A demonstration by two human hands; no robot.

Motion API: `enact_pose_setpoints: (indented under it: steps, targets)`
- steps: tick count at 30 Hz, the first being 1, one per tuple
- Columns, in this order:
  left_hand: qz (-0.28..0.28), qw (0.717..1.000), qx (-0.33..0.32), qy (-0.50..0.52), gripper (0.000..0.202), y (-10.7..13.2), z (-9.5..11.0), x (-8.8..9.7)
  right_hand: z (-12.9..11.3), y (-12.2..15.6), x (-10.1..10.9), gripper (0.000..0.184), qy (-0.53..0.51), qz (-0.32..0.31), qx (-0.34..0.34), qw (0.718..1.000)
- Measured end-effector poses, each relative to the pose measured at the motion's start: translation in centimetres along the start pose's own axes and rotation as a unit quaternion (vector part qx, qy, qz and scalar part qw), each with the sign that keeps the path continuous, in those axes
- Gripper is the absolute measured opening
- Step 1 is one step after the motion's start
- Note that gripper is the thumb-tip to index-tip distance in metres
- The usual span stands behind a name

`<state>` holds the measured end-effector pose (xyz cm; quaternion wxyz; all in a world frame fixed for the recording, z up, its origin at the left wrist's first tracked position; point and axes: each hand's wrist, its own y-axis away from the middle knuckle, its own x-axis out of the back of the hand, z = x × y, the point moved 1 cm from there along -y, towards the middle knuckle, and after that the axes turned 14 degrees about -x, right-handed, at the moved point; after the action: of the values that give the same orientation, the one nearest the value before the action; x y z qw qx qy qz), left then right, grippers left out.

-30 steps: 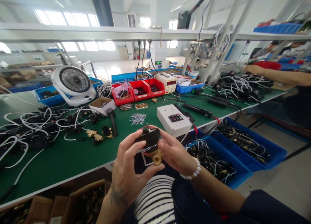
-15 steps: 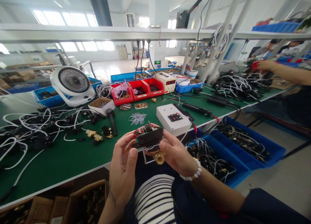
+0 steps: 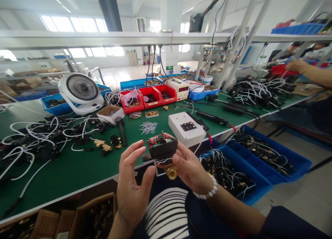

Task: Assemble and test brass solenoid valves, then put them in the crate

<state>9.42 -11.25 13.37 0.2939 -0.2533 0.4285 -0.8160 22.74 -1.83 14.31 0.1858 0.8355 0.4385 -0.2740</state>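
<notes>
In my right hand (image 3: pixel 190 166) is a black valve actuator (image 3: pixel 163 148) with a brass valve body (image 3: pixel 171 172) under it. Its top is uncovered, so red wires and a bit of green circuit board show. My right fingers and thumb grip its right side. My left hand (image 3: pixel 133 183) stands just left of the actuator, thumb and fingers spread, holding nothing. A white cable hangs below the actuator. Beyond it on the green bench lie a pile of small metal pins (image 3: pixel 148 127) and a white box with black terminals (image 3: pixel 186 128).
Brass fittings (image 3: pixel 103 144) and a black tool (image 3: pixel 121 131) lie to the left, near tangled white cables (image 3: pixel 38 132). Red bins (image 3: pixel 150 97), a power supply (image 3: pixel 178 88) and a fan (image 3: pixel 80 92) line the back. Blue crates (image 3: pixel 256 192) stand right; a co-worker's hand (image 3: pixel 295 65) is farther off.
My left hand has come away from the actuator and its fingers have spread. My right hand keeps hold of it. The whole view has shifted slightly.
</notes>
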Motion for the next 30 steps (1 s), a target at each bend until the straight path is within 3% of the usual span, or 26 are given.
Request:
enact_pose_setpoints:
  steps: [6, 12, 17, 21, 23, 25, 27, 28, 29, 30]
  targets:
    - [-0.036, 0.987, -0.141, -0.064, 0.042, -0.4, 0.6, -0.1, 0.4, 0.1, 0.2, 0.081, 0.035, 0.027, 0.024, 0.999]
    - [-0.051, 0.98, -0.178, -0.078, 0.021, -0.6, 0.6, -0.2, 1.0, -0.1, 0.3, 0.084, 0.068, 0.02, 0.052, 0.996]
    - [-0.068, 0.978, -0.184, -0.076, 0.013, -0.6, 0.3, 0.0, 0.9, -0.1, 0.0, 0.075, 0.094, 0.03, 0.08, 0.992]
    - [-0.139, 0.967, -0.185, -0.107, 0.051, -0.4, -0.5, -0.5, 0.9, -0.2, 0.1, 0.077, 0.124, 0.076, 0.077, 0.986]
    - [-0.131, 0.97, -0.172, -0.115, 0.053, 0.1, -1.3, -0.8, 1.1, -0.7, 0.6, 0.079, 0.156, 0.074, 0.067, 0.983]
    - [-0.092, 0.987, -0.111, -0.071, 0.05, 1.0, -2.7, -1.1, 1.2, -1.7, 1.8, 0.075, 0.221, 0.056, 0.067, 0.971]
    - [-0.029, 0.999, 0.008, 0.01, 0.048, 2.0, -4.9, -1.4, 1.3, -3.5, 3.7, 0.064, 0.337, 0.084, 0.094, 0.933]
    - [0.004, 0.996, 0.07, 0.046, 0.047, 2.5, -6.2, -1.5, 1.4, -4.6, 4.9, 0.061, 0.421, 0.123, 0.112, 0.892]
    - [0.031, 0.99, 0.124, 0.063, 0.044, 3.0, -7.5, -1.7, 1.5, -5.8, 6.2, 0.058, 0.513, 0.175, 0.129, 0.831]
    - [0.05, 0.985, 0.156, 0.061, 0.043, 3.5, -8.8, -1.9, 1.6, -7.0, 7.5, 0.059, 0.612, 0.212, 0.127, 0.752]
